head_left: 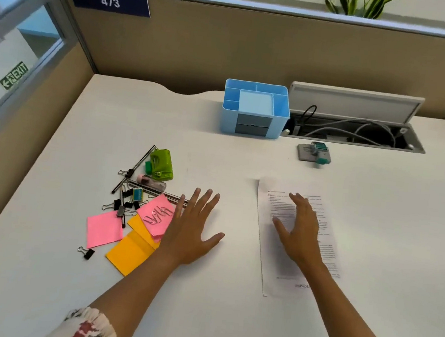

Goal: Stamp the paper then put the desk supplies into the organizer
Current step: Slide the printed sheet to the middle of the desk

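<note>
A printed sheet of paper (277, 199) lies on the white desk (226, 321) at the right. My right hand (301, 230) hovers over it, fingers apart, holding nothing. Beyond the paper sits a teal-and-grey stamp (320, 152) beside its grey ink pad (304, 151). My left hand (193, 233) rests flat and open on the desk. Left of it lies a heap of supplies: pink sticky notes (103, 228), orange sticky notes (130, 253), paper clips (157, 215), black binder clips (122, 207), pens (135, 166) and a green stapler (162, 164). The blue organizer (254, 109) stands at the back.
An open cable tray (355, 132) with wires and a raised lid is right of the organizer. Beige partition walls (229, 47) enclose the desk at the back and left. One binder clip (87, 252) lies apart near the front left.
</note>
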`<action>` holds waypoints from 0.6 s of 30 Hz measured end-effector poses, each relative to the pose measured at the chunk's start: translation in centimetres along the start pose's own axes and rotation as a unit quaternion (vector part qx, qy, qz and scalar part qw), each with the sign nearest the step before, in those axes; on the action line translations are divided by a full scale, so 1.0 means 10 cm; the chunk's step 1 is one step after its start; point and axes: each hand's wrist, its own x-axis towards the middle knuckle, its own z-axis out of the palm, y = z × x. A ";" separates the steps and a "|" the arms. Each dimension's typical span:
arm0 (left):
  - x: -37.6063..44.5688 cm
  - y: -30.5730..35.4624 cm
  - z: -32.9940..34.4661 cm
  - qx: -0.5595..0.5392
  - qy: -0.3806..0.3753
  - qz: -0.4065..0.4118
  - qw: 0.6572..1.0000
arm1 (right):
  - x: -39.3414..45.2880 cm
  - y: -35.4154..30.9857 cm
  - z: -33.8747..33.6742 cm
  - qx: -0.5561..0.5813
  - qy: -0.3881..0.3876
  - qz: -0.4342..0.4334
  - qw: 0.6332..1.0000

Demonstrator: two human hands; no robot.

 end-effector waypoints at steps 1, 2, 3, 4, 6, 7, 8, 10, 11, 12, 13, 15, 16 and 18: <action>0.03 0.06 0.04 0.001 -0.015 0.013 1.000 | -0.03 0.10 -0.06 -0.010 -0.002 0.008 1.000; 0.06 0.13 0.08 -0.004 -0.030 0.024 0.999 | -0.06 0.19 -0.12 -0.019 -0.004 0.014 1.000; 0.08 0.19 0.12 -0.016 -0.046 0.030 0.998 | -0.09 0.27 -0.18 -0.025 -0.006 0.017 1.000; 0.10 0.24 0.17 -0.030 -0.063 0.029 0.997 | -0.13 0.33 -0.21 -0.031 -0.009 0.015 0.999; 0.10 0.30 0.24 -0.058 -0.096 0.012 0.994 | -0.20 0.40 -0.25 -0.041 -0.018 0.000 0.999; 0.10 0.32 0.27 -0.066 -0.112 0.001 0.991 | -0.23 0.42 -0.25 -0.047 -0.024 -0.007 0.999; 0.09 0.33 0.29 -0.073 -0.124 -0.008 0.990 | -0.26 0.43 -0.24 -0.050 -0.032 -0.011 0.998; 0.10 0.34 0.33 -0.088 -0.133 -0.018 0.987 | -0.31 0.45 -0.20 -0.050 -0.046 -0.013 0.998; 0.10 0.34 0.33 -0.099 -0.135 -0.021 0.986 | -0.33 0.44 -0.16 -0.050 -0.051 -0.011 0.997; 0.10 0.34 0.33 -0.110 -0.137 -0.022 0.984 | -0.35 0.44 -0.12 -0.049 -0.054 -0.006 0.997; 0.10 0.33 0.32 -0.119 -0.139 -0.021 0.983 | -0.37 0.42 -0.08 -0.048 -0.053 -0.002 0.997; 0.08 0.30 0.30 -0.137 -0.144 -0.019 0.980 | -0.39 0.38 0.00 -0.046 -0.048 0.000 0.998; 0.08 0.28 0.29 -0.149 -0.145 -0.019 0.978 | -0.39 0.35 0.04 -0.045 -0.046 0.000 0.998; 0.05 0.26 0.27 -0.172 -0.140 -0.018 0.975 | -0.39 0.27 0.12 -0.040 -0.046 0.001 0.998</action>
